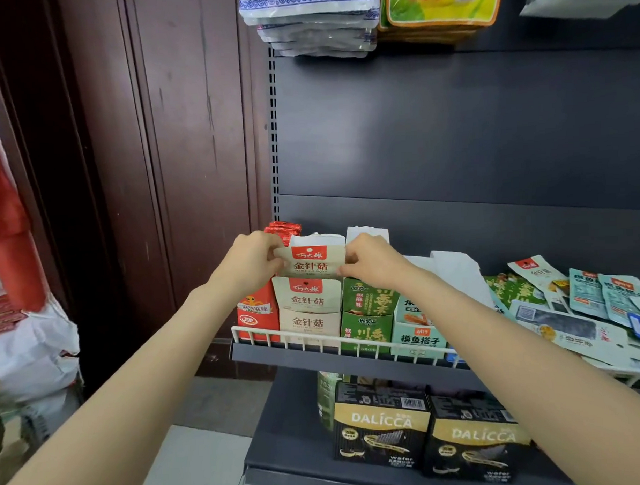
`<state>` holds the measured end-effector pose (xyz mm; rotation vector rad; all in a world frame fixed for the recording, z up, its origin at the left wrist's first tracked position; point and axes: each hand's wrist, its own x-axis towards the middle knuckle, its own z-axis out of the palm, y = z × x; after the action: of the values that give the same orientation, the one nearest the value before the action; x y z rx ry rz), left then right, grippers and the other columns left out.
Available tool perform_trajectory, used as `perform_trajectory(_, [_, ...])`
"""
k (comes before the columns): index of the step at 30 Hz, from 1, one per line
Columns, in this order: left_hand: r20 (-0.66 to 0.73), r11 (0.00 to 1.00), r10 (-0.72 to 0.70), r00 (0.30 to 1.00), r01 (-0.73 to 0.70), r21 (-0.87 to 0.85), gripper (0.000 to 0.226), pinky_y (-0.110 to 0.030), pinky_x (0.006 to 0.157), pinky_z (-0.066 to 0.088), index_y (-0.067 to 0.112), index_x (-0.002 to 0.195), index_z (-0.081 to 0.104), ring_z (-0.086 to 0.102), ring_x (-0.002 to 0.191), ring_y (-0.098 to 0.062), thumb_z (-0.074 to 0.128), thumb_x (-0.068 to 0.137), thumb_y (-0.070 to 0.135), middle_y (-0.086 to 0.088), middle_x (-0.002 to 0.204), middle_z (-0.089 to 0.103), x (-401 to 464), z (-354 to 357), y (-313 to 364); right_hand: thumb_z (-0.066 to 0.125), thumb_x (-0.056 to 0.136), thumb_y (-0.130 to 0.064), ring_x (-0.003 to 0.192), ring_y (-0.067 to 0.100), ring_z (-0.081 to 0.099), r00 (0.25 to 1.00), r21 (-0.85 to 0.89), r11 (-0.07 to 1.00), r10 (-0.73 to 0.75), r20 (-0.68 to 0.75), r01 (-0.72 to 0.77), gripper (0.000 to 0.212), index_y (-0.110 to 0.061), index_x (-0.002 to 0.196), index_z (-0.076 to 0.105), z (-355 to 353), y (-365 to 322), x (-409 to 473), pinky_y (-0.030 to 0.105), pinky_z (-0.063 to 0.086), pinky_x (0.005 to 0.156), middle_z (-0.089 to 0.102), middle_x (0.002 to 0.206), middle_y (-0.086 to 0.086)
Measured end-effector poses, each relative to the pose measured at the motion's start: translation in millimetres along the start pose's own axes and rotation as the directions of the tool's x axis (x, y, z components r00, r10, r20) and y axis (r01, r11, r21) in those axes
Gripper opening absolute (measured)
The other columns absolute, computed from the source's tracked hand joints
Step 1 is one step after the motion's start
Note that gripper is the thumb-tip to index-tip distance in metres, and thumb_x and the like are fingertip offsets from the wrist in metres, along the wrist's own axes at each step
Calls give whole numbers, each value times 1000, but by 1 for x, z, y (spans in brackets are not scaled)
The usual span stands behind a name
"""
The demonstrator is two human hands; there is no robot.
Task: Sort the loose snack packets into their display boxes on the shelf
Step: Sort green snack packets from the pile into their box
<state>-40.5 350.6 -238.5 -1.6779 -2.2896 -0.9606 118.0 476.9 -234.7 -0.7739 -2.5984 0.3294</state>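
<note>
A beige snack packet (309, 263) with a red label is held just above the beige display box (308, 320), over more packets of the same kind standing in it. My left hand (250, 261) pinches the packet's left edge and my right hand (371, 257) pinches its right edge. Red (257, 317), green (366, 326) and pale teal (418, 335) display boxes stand beside the beige one on the shelf. A heap of loose packets (582, 305) lies on the shelf at the right.
A white wire rail (314, 338) runs along the shelf front. Black DALICCA wafer boxes (381, 425) stand on the lower shelf. Tissue packs (311, 21) sit on the shelf above. A brown wooden wall (145, 157) and white bags (32, 346) are at the left.
</note>
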Motion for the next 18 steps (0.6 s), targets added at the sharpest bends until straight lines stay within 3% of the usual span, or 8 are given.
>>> perform_trajectory(3, [-27, 1000, 23, 999, -23, -14, 8, -28, 67, 53, 14, 91, 62, 63, 84, -17, 58, 92, 21, -4, 100, 68, -2, 1, 0, 61, 90, -19, 83, 25, 66, 998, 195, 980, -24, -55, 35, 15, -6, 92, 67, -1, -2, -4, 35, 52, 69, 71, 96, 8])
perform_trajectory(6, [-46, 999, 47, 998, -46, 4, 1, -34, 74, 55, 21, 91, 59, 64, 89, -18, 58, 92, 22, -3, 102, 68, -2, 5, -3, 57, 93, -16, 67, 21, 59, 1000, 158, 987, -25, 0, 24, 17, -7, 81, 64, -4, -3, -7, 27, 41, 55, 65, 77, 4])
perform_trajectory(8, [-37, 998, 63, 997, -62, 16, 4, -39, 83, 54, 27, 91, 59, 64, 93, -16, 58, 91, 24, 4, 101, 69, -2, 7, -4, 52, 96, -20, 52, 14, 39, 993, 97, 995, 4, 119, -15, 34, -10, 63, 54, -5, -5, -8, 25, 28, 50, 44, 59, 0])
perform_trajectory(10, [3, 984, 73, 997, -73, 161, 8, -41, 93, 43, 31, 91, 62, 60, 95, -13, 55, 93, 28, 11, 96, 68, -2, 8, -2, 50, 97, -27, 48, 13, 26, 979, 110, 992, 33, 201, -56, 48, -14, 53, 36, -5, -7, -8, 26, 23, 50, 29, 54, 0])
perform_trajectory(12, [50, 953, 60, 997, -72, 293, 15, -43, 94, 32, 30, 96, 64, 56, 97, -13, 50, 95, 31, 13, 96, 66, -3, 7, 1, 48, 97, -33, 47, 13, 23, 970, 137, 987, 51, 239, -86, 51, -15, 53, 30, -4, -8, -10, 27, 20, 51, 24, 53, 0])
perform_trajectory(14, [84, 950, 42, 996, -66, 306, 18, -44, 94, 31, 28, 100, 65, 57, 97, -14, 48, 96, 32, 12, 97, 65, -4, 6, 4, 47, 98, -34, 47, 13, 26, 967, 151, 984, 53, 249, -92, 50, -15, 53, 35, -3, -8, -12, 28, 23, 53, 28, 52, 0])
perform_trajectory(16, [62, 964, 40, 997, -54, 259, 18, -45, 94, 34, 27, 100, 65, 59, 95, -14, 49, 95, 34, 12, 97, 66, -4, 8, 5, 45, 98, -36, 55, 19, 47, 973, 173, 981, 42, 228, -83, 42, -16, 63, 57, -4, -6, -14, 32, 37, 60, 51, 59, 7])
perform_trajectory(18, [17, 982, 42, 999, -44, 185, 16, -45, 96, 39, 27, 98, 65, 60, 94, -14, 51, 94, 33, 12, 95, 66, -5, 9, 8, 44, 98, -38, 87, 24, 63, 982, 183, 979, 53, 183, -87, 36, -15, 94, 72, -7, -1, -16, 37, 48, 83, 70, 94, 11])
